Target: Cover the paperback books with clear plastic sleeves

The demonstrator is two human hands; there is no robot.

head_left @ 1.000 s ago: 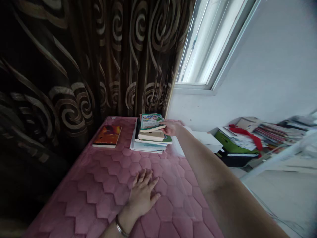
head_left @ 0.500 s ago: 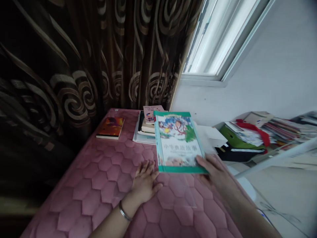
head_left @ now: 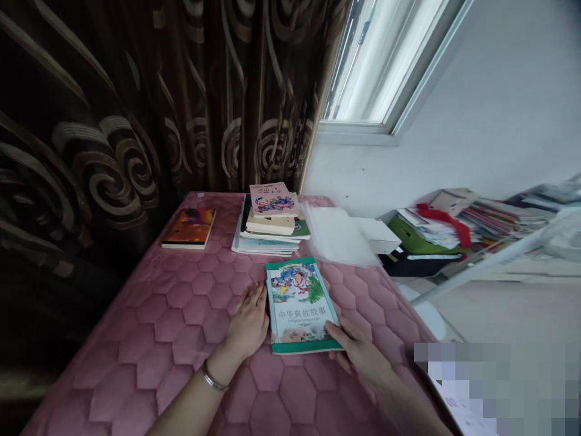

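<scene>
A book (head_left: 302, 306) with a green-bordered, illustrated cover and Chinese title lies low over the pink quilted surface (head_left: 190, 339), cover up. My right hand (head_left: 351, 348) grips its lower right corner, thumb on the cover and fingers underneath. Along the book's left edge rests my left hand (head_left: 249, 321), fingers stretched out and pointing away from me; whether it presses on the edge I cannot tell. A bracelet (head_left: 214, 376) circles the left wrist. Beyond the book stands a stack of books (head_left: 272, 224), topped by a pink one. An orange-covered book (head_left: 189, 227) lies to its left.
A clear plastic sheet or bag (head_left: 342, 233) lies right of the stack, beside a white box (head_left: 376, 235). Patterned dark curtains (head_left: 136, 121) hang at the back left. On the right, papers and a green folder (head_left: 422, 233) are piled near a white rail (head_left: 476, 266).
The green-bordered book has come down and nearer to me in my right hand, uncovering the stack and plastic. My left hand now lies along its left edge.
</scene>
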